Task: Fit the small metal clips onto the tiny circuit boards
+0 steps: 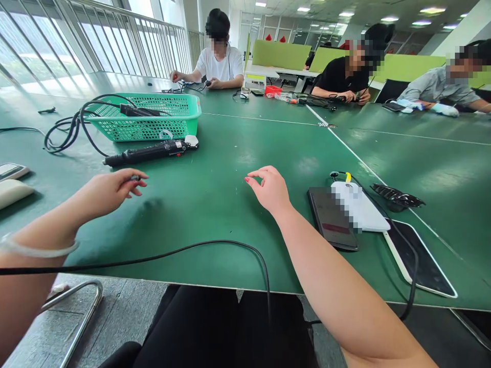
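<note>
My left hand (111, 191) hovers above the green table on the left, thumb and fingers closed on a small dark, shiny piece (135, 178) whose kind is too small to make out. Towards the middle, my right hand (270, 189) is also above the tabletop, its thumb and forefinger brought together in a pinch. Whether anything sits between those fingertips does not show. Just beyond my left hand lies a black electric screwdriver (149, 152), its cord looping off to the left. Behind it stands a mint-green plastic basket (153, 130) with a black cabled device (140, 111) inside.
A black cable (172, 250) crosses the near table edge (192, 284). At right lie a dark phone (332, 217), a white power bank (358, 204), a white-framed tablet (422, 260) and a crumpled black wrapper (397, 197). Several people sit across the table.
</note>
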Available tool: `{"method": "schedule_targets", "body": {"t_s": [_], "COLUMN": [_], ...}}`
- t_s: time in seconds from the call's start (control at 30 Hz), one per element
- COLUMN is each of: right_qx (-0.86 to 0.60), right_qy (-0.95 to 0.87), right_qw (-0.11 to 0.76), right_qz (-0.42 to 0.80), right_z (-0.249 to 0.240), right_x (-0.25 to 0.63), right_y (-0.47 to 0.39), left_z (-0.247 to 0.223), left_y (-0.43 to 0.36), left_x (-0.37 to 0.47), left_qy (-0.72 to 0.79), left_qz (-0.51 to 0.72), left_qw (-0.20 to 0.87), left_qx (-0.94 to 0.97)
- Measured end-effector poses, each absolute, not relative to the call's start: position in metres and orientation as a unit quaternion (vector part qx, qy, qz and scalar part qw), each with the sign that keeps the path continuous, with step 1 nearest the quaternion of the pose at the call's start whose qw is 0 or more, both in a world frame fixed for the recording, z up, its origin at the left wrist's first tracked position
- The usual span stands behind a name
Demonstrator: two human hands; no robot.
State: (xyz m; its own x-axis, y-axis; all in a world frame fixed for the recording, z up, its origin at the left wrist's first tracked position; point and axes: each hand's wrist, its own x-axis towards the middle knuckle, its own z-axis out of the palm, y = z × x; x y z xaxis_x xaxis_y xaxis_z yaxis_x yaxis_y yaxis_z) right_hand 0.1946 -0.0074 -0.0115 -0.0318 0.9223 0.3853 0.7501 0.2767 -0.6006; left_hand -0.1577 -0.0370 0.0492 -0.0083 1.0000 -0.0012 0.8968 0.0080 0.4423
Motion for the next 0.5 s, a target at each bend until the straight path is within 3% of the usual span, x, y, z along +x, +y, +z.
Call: {"method": "schedule_targets", "body": {"t_s": [0.13,0.27,0.5], "right_qx": [-0.605,-0.609,-0.619], "right_qy": [-0.705,-0.706,-0.698], "right_qw": [0.322,0.297,0.301], "right_qz": [0.182,0.206,0.199], "right_z": [-0.017,-0.018,-0.019], "right_x": [0.191,0.188,0.191], "right_y": [-0.007,-0.009,-0.007], "left_z": [0.033,0.03,0.025], "left_y": [-0.049,-0.047,-0.041], "left_x": [-0.194,-0.201,-0.192], "left_qy": [0.721,0.703,0.7], "left_qz": [-0.007,0.008,0.029], "left_qw": [0.052,-0.02,0.002], "left_qx": [0.691,0.711,0.713]}}
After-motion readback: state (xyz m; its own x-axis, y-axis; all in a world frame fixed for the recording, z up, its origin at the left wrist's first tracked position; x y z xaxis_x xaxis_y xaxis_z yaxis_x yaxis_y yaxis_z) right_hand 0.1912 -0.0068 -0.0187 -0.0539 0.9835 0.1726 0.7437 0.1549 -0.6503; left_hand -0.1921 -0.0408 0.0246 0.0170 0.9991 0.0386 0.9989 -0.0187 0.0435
